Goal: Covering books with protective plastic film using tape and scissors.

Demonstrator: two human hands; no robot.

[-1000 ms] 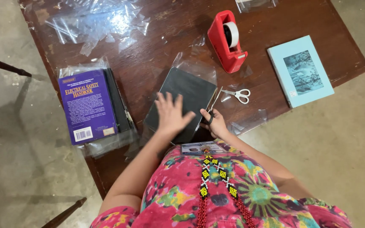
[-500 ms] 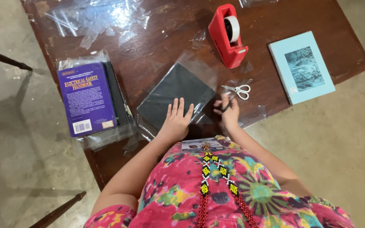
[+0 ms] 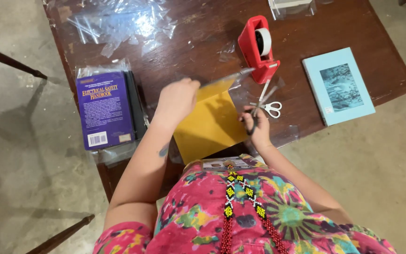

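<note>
A dark-covered book lies on the brown wooden table (image 3: 203, 42), right in front of me. Its cover (image 3: 226, 78) is raised on edge, showing a yellow inner page (image 3: 212, 124). My left hand (image 3: 177, 96) grips the cover's upper left part and holds it up. At the book's right edge, my right hand (image 3: 255, 126) has its fingers curled around a dark strip of the book. Clear plastic film lies under and around the book. White-handled scissors (image 3: 268, 106) rest just right of my right hand.
A red tape dispenser (image 3: 258, 49) stands behind the scissors. A light blue book (image 3: 338, 87) lies at the right. To the left, a purple book (image 3: 104, 109) sits in clear wrap. Crumpled clear plastic (image 3: 118, 23) lies at the back left, a clear packet (image 3: 291, 7) at the back edge.
My left hand went from lying flat on the closed dark book to lifting its cover, which uncovered the yellow page. My right hand stayed at the book's right edge.
</note>
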